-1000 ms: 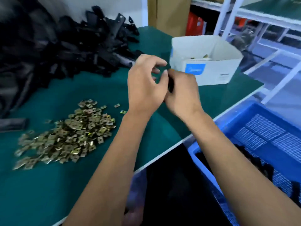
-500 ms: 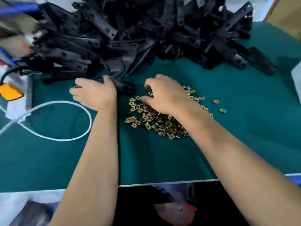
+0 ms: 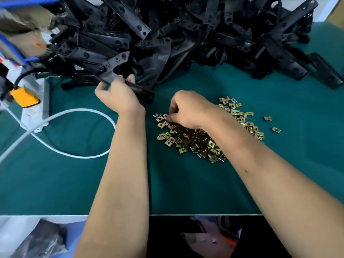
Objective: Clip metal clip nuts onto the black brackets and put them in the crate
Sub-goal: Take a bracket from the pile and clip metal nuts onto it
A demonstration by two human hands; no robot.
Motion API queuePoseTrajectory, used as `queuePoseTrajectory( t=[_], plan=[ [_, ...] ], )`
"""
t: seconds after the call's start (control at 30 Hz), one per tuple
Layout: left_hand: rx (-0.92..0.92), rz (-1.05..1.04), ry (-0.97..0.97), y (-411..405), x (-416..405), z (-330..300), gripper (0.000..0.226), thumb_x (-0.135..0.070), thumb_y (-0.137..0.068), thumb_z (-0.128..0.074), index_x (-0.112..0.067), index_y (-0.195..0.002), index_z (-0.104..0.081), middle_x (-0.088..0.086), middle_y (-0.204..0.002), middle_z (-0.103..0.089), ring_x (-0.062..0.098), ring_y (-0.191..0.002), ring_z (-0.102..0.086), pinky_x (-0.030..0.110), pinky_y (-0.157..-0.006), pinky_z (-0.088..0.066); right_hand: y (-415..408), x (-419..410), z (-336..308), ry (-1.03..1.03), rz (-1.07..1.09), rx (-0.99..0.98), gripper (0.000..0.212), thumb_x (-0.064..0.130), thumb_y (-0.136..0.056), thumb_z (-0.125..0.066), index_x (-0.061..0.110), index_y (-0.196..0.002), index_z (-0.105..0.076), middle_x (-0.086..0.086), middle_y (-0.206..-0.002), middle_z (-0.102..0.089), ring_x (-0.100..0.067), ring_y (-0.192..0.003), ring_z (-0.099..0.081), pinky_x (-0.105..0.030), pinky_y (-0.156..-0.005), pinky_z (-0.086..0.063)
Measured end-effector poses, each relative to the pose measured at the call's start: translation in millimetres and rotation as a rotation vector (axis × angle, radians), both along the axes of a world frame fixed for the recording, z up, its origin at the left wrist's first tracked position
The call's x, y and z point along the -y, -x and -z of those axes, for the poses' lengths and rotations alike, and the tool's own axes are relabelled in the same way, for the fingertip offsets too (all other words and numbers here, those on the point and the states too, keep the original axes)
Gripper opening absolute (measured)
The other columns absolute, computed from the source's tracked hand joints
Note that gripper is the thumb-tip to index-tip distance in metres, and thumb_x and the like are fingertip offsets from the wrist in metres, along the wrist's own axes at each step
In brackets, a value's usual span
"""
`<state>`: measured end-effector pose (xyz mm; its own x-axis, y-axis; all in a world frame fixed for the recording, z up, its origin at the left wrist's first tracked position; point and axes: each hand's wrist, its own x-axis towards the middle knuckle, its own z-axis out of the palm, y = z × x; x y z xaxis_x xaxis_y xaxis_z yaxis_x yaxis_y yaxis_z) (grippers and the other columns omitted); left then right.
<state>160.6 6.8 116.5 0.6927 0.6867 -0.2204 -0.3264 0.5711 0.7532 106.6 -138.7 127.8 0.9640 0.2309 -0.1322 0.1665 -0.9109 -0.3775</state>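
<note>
Closest to the camera, two bare forearms are reaching out over the green mat [image 3: 186,183], and the work is splitting neatly between them. Moving out along the right arm, the right hand [image 3: 188,108] is sitting knuckles-up on the near-left edge of the heap of clip nuts [image 3: 201,140], its fingers curling down into the brass-coloured pieces; whether it is actually pinching one is hidden under the hand, but the pose reads as picking a single nut. That heap is lying loose right in front of the person, presumably so a nut is always within an easy reach. Over on the left, the left hand [image 3: 119,95] is gripping a black bracket [image 3: 128,84], fingers wrapped round its middle, one end poking toward the nuts, likely to offer an edge for clipping. A white cable [image 3: 78,112] is looping across the mat beside that arm. Further back, the big pile of brackets [image 3: 186,34] is filling the far side of the table, touching the held bracket's upper end. No crate is showing in this view, so nothing is being dropped off yet.
</note>
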Motion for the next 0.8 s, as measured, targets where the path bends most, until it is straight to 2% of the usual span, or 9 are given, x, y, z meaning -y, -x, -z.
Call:
queuePoseTrajectory(
  t=[0.1, 0.2, 0.3, 0.4, 0.5, 0.6, 0.67, 0.7, 0.8],
  plan=[
    [0.147, 0.344, 0.301, 5.9, -9.2, -5.4, 0.015, 0.0, -0.098, -0.035, -0.005, -0.098, -0.049, 0.008, -0.086, -0.051, 0.021, -0.066, -0.05, 0.026, -0.054, -0.047, 1.0, 10.0, -1.1, 0.008, -0.01, -0.034, 0.016, 0.031, -0.097, -0.072, 0.017, -0.091, -0.074, 0.005, -0.085, -0.065, -0.022, -0.091, -0.065, -0.029, -0.075, -0.042],
    [0.195, 0.713, 0.212, 13.3, -5.6, -8.1, 0.026, -0.034, -0.103, -0.035, -0.016, -0.087, -0.044, 0.003, -0.076, -0.042, 0.015, -0.059, -0.031, 0.023, -0.051, -0.026, 2.1, 23.3, 0.5, 0.066, -0.016, 0.021, 0.023, 0.028, -0.101, -0.066, 0.007, -0.096, -0.073, -0.007, -0.098, -0.07, -0.027, -0.093, -0.066, -0.036, -0.079, -0.049],
    [0.204, 0.955, 0.161, 17.0, 6.3, -12.2, 0.045, -0.057, -0.107, -0.033, -0.016, -0.095, -0.047, -0.002, -0.075, -0.037, 0.008, -0.058, -0.023, 0.018, -0.044, -0.022, 2.4, 42.5, 0.3, 0.005, -0.009, 0.091, 0.014, 0.024, -0.1, -0.068, 0.011, -0.097, -0.068, -0.004, -0.095, -0.068, -0.022, -0.086, -0.064, -0.034, -0.07, -0.047],
    [0.222, 1.085, 0.283, 18.5, 16.5, -10.8, 0.042, -0.05, -0.109, -0.037, -0.009, -0.109, -0.049, 0.0, -0.082, -0.042, 0.007, -0.06, -0.033, 0.014, -0.045, -0.039, 0.7, 67.4, 2.1, -0.191, 0.046, 0.116, 0.002, 0.019, -0.097, -0.072, 0.021, -0.098, -0.071, 0.007, -0.088, -0.069, -0.006, -0.074, -0.065, -0.02, -0.064, -0.047],
    [0.244, 1.154, 0.427, 20.1, 28.6, -5.1, 0.042, -0.034, -0.105, -0.05, -0.008, -0.137, -0.044, 0.012, -0.098, -0.052, 0.015, -0.07, -0.05, 0.021, -0.059, -0.058, 0.4, 95.7, 7.0, -0.374, 0.069, 0.112, 0.016, 0.01, -0.096, -0.071, 0.024, -0.101, -0.078, 0.007, -0.085, -0.075, -0.005, -0.069, -0.071, -0.016, -0.069, -0.054],
    [0.207, 1.133, 0.416, 16.6, 39.4, 3.4, 0.074, -0.013, -0.091, -0.06, -0.011, -0.159, -0.031, 0.021, -0.118, -0.061, 0.026, -0.08, -0.066, 0.03, -0.063, -0.063, 1.5, 117.2, 12.4, -0.528, 0.099, 0.14, 0.022, 0.003, -0.093, -0.072, 0.024, -0.098, -0.08, 0.004, -0.079, -0.077, -0.006, -0.069, -0.071, -0.01, -0.071, -0.052],
    [0.219, 1.139, 0.427, 13.2, 42.4, 9.9, 0.071, -0.007, -0.091, -0.061, -0.009, -0.157, -0.034, 0.027, -0.129, -0.063, 0.037, -0.1, -0.071, 0.042, -0.077, -0.064, 1.8, 126.3, 16.7, -0.682, 0.147, 0.163, 0.022, 0.0, -0.091, -0.074, 0.022, -0.095, -0.079, 0.004, -0.08, -0.078, -0.009, -0.071, -0.071, -0.015, -0.072, -0.054],
    [0.239, 1.176, 0.4, 11.8, 42.9, 11.4, 0.057, -0.006, -0.096, -0.058, -0.005, -0.15, -0.041, 0.03, -0.135, -0.061, 0.041, -0.11, -0.069, 0.048, -0.086, -0.062, 1.9, 128.8, 18.7, -0.774, 0.176, 0.171, 0.021, -0.001, -0.091, -0.074, 0.019, -0.095, -0.079, 0.001, -0.082, -0.078, -0.012, -0.073, -0.071, -0.019, -0.071, -0.055],
    [0.251, 1.284, 0.166, 7.3, 43.3, 17.8, 0.026, -0.003, -0.106, -0.044, -0.001, -0.129, -0.054, 0.029, -0.143, -0.055, 0.049, -0.128, -0.057, 0.058, -0.103, -0.051, 2.7, 132.3, 22.2, -1.004, 0.248, 0.192, 0.014, -0.001, -0.092, -0.074, 0.011, -0.099, -0.077, -0.008, -0.085, -0.079, -0.014, -0.068, -0.069, -0.018, -0.057, -0.05]
  ],
)
